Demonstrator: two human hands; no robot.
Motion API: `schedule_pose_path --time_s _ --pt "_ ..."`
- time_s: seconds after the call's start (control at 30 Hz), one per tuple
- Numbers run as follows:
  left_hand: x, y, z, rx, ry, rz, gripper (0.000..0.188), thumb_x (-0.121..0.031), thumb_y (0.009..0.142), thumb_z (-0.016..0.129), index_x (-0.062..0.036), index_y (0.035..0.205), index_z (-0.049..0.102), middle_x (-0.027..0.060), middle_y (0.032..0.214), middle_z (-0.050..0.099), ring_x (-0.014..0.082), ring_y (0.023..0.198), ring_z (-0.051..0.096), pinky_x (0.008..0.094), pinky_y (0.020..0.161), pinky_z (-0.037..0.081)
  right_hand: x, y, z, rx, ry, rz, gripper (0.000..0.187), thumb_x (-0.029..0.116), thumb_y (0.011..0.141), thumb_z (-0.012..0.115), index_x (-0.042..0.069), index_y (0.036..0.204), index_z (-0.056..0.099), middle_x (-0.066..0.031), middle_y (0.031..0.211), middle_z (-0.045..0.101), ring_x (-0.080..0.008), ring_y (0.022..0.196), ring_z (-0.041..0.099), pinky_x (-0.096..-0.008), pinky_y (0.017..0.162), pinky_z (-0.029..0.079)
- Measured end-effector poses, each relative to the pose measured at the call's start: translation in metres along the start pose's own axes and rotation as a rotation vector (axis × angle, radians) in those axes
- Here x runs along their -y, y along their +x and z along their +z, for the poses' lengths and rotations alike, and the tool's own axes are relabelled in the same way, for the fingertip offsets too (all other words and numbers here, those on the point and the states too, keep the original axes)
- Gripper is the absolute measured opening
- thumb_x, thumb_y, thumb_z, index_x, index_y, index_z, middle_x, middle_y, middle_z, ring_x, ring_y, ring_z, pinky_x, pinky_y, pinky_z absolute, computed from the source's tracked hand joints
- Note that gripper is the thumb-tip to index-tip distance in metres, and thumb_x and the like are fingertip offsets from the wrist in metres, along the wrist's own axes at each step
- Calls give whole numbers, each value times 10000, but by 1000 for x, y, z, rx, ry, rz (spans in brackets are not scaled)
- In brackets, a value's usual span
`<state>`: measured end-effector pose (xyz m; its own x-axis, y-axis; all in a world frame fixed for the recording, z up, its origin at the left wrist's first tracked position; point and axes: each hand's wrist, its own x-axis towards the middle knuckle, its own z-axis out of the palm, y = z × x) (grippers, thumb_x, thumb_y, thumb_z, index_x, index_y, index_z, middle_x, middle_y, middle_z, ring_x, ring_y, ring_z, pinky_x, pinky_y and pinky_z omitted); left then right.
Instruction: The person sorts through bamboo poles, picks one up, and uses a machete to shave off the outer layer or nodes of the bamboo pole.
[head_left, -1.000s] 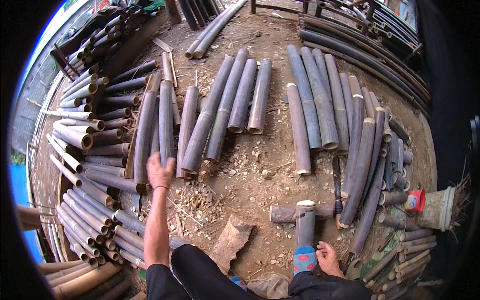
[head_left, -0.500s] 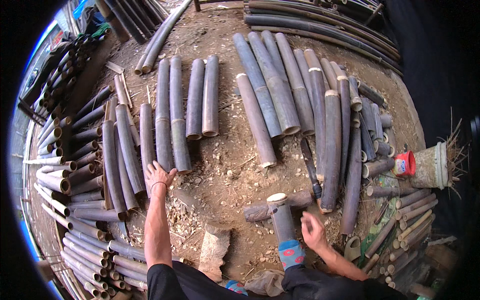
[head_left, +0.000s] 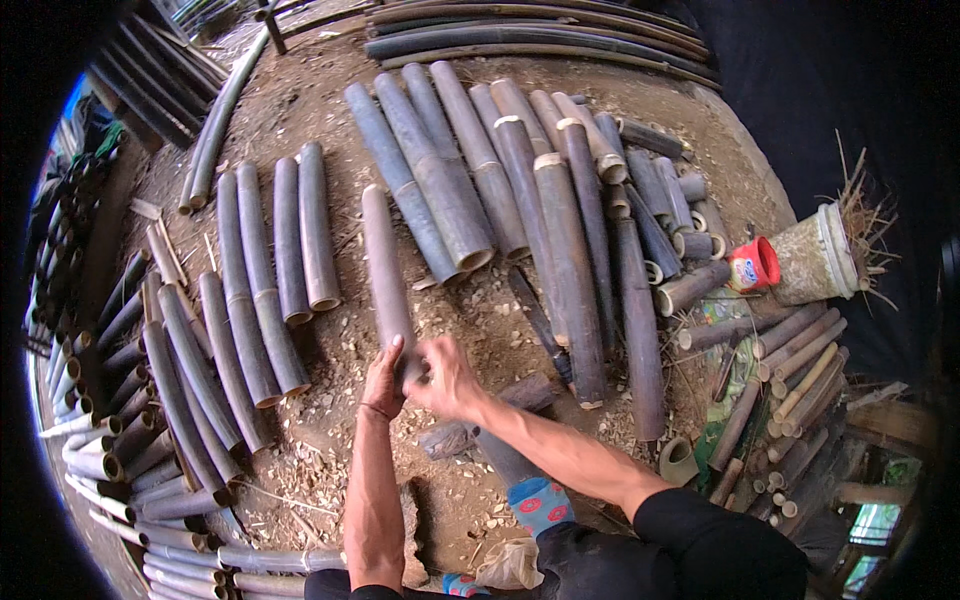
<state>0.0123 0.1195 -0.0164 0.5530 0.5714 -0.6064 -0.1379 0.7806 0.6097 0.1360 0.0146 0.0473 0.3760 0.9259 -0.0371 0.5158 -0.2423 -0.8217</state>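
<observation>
Head view: left hand [head_left: 384, 378] wraps the near end of a smooth brown-grey cylindrical bamboo tube [head_left: 382, 255]; right hand [head_left: 445, 378] curls against that end, its grip too blurred to tell. It points far, with dark round bamboo lengths [head_left: 289, 240] to its left. At right, a red plastic tub [head_left: 763, 262] with a white-and-blue printed label [head_left: 745, 272] lies beside a whitish, dirt-stained round bucket [head_left: 812, 258]

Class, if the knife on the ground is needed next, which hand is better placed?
Probably the right hand: it is nearer the knife, while the left hand holds the bamboo tube. Blur hides whether the right grips it too.
</observation>
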Motion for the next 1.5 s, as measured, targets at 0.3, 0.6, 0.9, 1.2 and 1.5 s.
schedule_pose_path --time_s 0.3,0.6,0.9,1.2,1.5 --pt "49 -53 15 15 134 95 402 -254 780 717 33 1004 549 124 785 622 247 642 640 362 544 535 -154 -125 -124 -564 -443 556 864 196 666 788 57 1378 318 -229 1205 479 -395 1130 471 -499 955 396" --pt "35 -44 -18 -81 -54 91 465 -265 802 738 -7 1115 511 97 884 622 217 748 642 356 636 552 -16 -63 -76 -166 436 128 905 190 735 736 13 1446 204 -197 1131 573 -255 968 615 -399 879 504" --pt "46 -45 19 69 -567 -40 673 -584 795 558 -89 1248 513 125 1101 620 339 1066 561 586 1005 365 -48 -14 3 46 -16 173 726 302 801 675 62 1405 354 -230 1276 436 -349 1191 441 -471 1015 390" --pt "91 -28 -2 -363 -626 109 610 -478 769 668 -152 1264 523 76 1259 542 275 1169 478 479 984 396 -167 -21 -109 -403 -706 272 904 111 756 687 4 1468 139 -346 1386 274 -443 1212 358 -528 1014 353" --pt "85 -48 -23 -934 628 444 737 -388 813 653 78 1316 384 220 1269 425 316 1225 400 452 991 388 -142 2 -128 -175 728 277 890 208 717 625 90 1481 184 -201 1204 518 -339 1002 600 -484 854 524"
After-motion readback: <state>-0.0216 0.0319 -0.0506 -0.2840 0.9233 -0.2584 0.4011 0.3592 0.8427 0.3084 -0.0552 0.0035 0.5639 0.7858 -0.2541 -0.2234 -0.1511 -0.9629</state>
